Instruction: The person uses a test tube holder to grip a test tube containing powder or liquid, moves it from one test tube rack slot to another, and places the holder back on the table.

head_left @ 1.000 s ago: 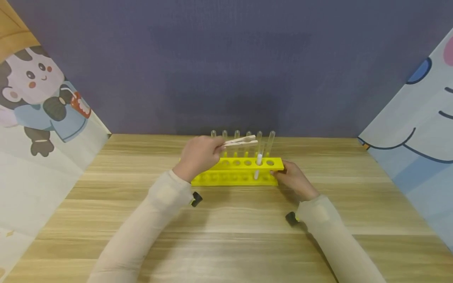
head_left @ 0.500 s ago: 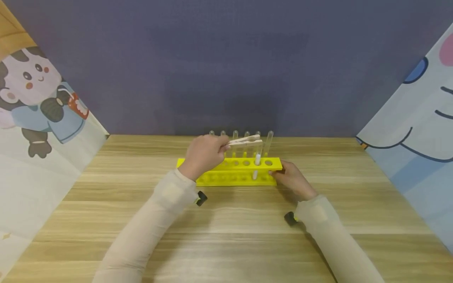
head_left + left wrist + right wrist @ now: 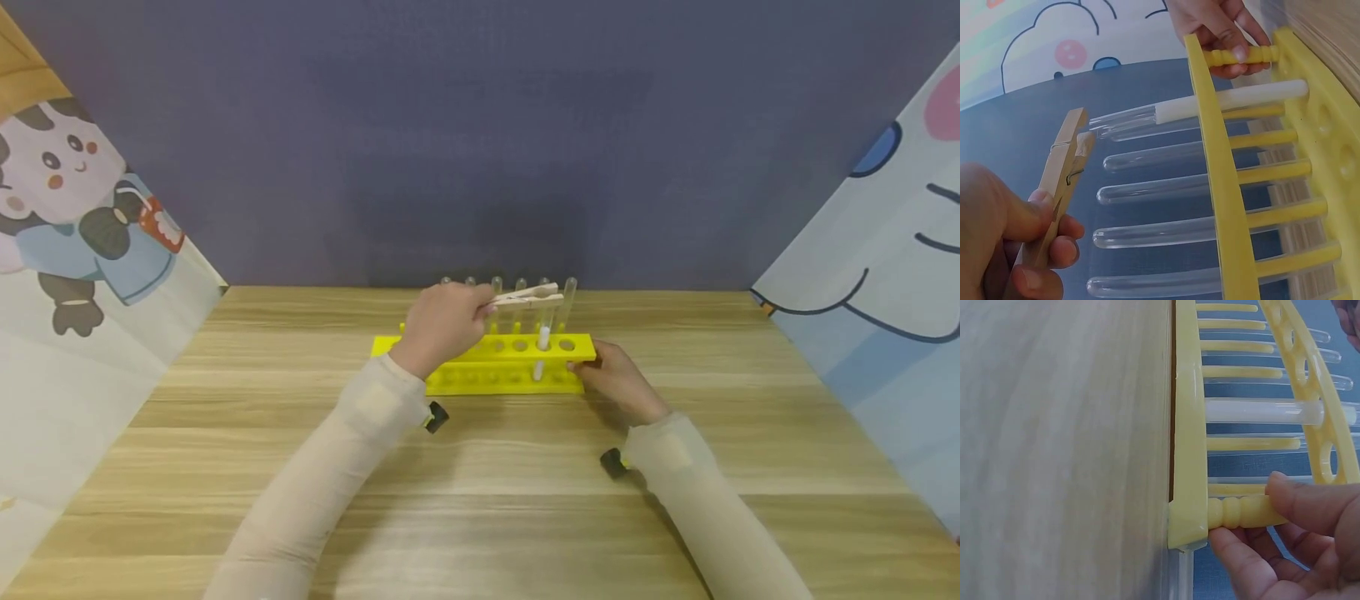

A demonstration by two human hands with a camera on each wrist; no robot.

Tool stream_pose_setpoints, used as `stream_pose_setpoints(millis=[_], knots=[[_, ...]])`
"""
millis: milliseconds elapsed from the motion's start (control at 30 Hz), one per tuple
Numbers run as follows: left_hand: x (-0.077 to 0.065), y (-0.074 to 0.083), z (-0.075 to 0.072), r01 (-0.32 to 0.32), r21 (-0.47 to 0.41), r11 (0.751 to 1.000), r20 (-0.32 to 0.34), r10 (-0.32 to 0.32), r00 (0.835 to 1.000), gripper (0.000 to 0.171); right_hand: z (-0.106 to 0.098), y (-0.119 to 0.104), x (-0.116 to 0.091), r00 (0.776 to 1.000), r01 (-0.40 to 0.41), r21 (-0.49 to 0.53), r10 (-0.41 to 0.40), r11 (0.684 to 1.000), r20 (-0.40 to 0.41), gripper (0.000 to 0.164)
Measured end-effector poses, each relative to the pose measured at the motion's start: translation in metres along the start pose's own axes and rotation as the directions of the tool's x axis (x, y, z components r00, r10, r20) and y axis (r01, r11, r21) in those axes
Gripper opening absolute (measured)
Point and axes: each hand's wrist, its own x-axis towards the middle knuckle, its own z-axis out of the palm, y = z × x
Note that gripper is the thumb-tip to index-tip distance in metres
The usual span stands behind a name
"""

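Note:
A wooden test tube clamp (image 3: 528, 296) is gripped in my left hand (image 3: 446, 327), its tips pointing right. In the left wrist view, the clamp's jaws sit close to the rim of a test tube (image 3: 1179, 108) with white contents; I cannot tell whether they touch. This tube stands in a front hole of the yellow test tube rack (image 3: 483, 383), near its right end. My right hand (image 3: 621, 382) holds the ridged end post (image 3: 1244, 512) of the rack between thumb and fingers. Several clear tubes (image 3: 1154, 189) stand upside down on the rack's pegs.
The rack stands on a wood-grain table (image 3: 480, 500) near a dark blue back panel (image 3: 480, 150). Cartoon-printed panels (image 3: 90, 242) rise at both sides. A small black device (image 3: 435, 417) hangs at the left cuff, another (image 3: 612, 463) at the right.
My left hand has moved right along the rack, bringing the clamp to the top of the white-filled tube. The right hand keeps its hold, and the head view has shifted slightly.

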Motion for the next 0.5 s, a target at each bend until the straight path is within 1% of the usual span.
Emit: stream_pose_setpoints(millis=[167,333,500], knots=[[0.0017,0.0013,-0.0011,-0.002,0.011,1.0,0.017,0.002,1.0,0.025,0.0014,-0.0029,-0.0001,1.0,-0.016,-0.002,0.016,1.0,-0.004,0.029],[0.0037,0.0029,0.0,-0.012,0.015,1.0,0.03,0.011,0.999,0.025,0.0012,-0.003,-0.0002,1.0,-0.023,-0.01,0.023,1.0,-0.005,0.03],[0.0044,0.0033,0.0008,-0.012,0.016,1.0,0.043,0.012,0.999,0.024,0.0006,-0.0021,-0.0004,1.0,-0.031,0.018,0.031,0.999,0.0,0.03]])
